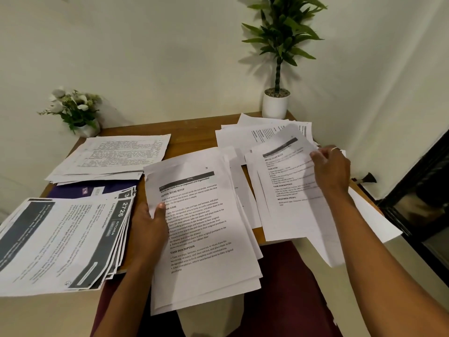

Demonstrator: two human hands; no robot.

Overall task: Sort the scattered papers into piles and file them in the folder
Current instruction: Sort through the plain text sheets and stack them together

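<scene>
My left hand [149,222] grips the left edge of a thick stack of printed sheets [201,227], thumb on top, held over the table's front edge. My right hand [331,167] pinches the right edge of a single printed sheet [289,188], lifted and blurred, above the scattered papers [262,135] at the right of the wooden table [192,139]. A fanned pile with dark headers [65,242] lies at the front left. Another pile of text sheets [114,154] lies behind it. A dark purple folder [94,190] shows between those two piles, mostly covered.
A small flower pot [75,113] stands at the table's back left corner and a tall plant in a white pot [275,103] at the back right. White walls close both far sides. A dark glass door frame [418,198] is at the right.
</scene>
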